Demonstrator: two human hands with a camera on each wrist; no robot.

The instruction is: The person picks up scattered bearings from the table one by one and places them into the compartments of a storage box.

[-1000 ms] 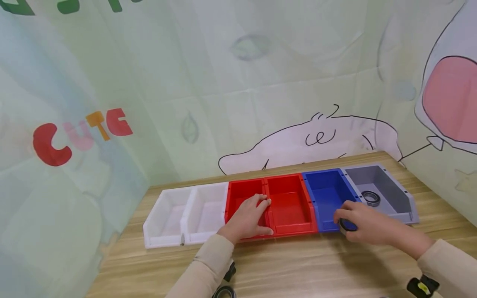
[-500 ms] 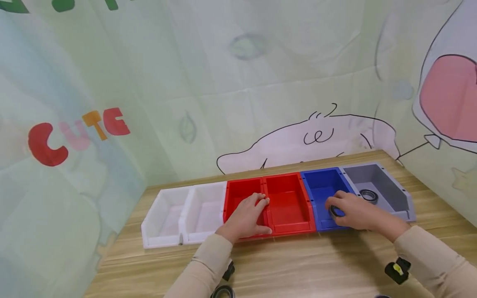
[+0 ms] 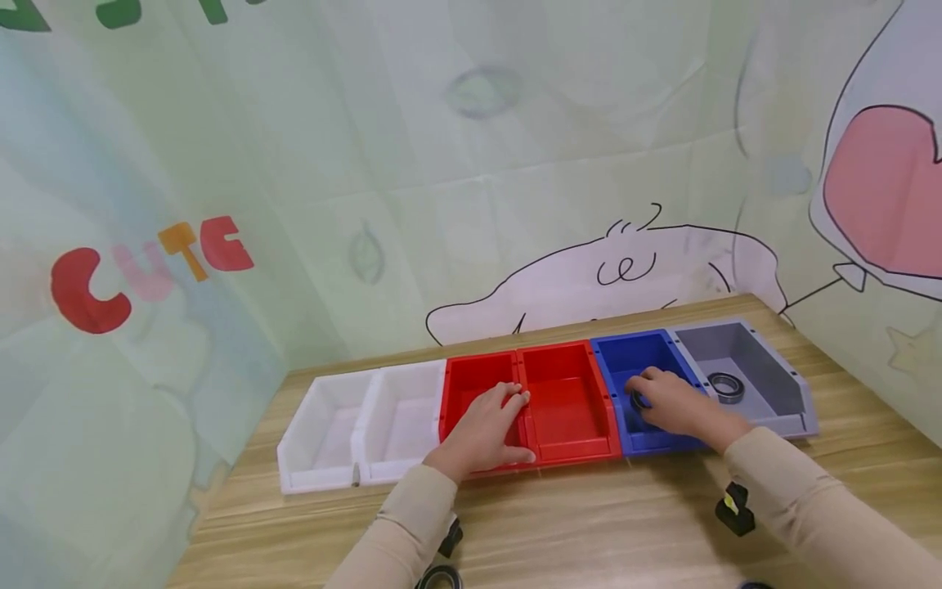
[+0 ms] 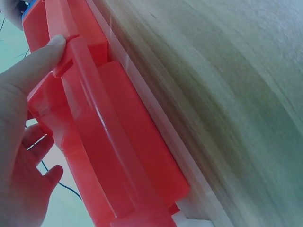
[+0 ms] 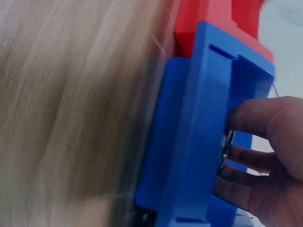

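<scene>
In the head view, my right hand (image 3: pixel 671 404) is inside the blue bin (image 3: pixel 639 353). It pinches a dark ball bearing (image 5: pixel 227 147) between thumb and fingers, partly hidden behind the bin's front wall in the right wrist view. My left hand (image 3: pixel 486 429) rests with loosely spread fingers over the divider between two red bins (image 3: pixel 567 401). Its thumb (image 4: pixel 56 43) touches the red front rim where the two bins meet. A second ball bearing (image 3: pixel 727 387) lies flat in the grey bin (image 3: pixel 780 376), just right of the right hand.
Two white bins (image 3: pixel 324 425) extend the row leftward on the wooden table (image 3: pixel 581 523). Another bearing (image 3: pixel 441 577) sits near the left sleeve at the bottom edge, and a dark round rim (image 3: pixel 755 585) shows at lower right. A printed curtain (image 3: pixel 353 164) hangs behind.
My right hand has carried the bearing from the front edge of the blue bin leftward and deeper into it. The left hand stays in place on the red bins.
</scene>
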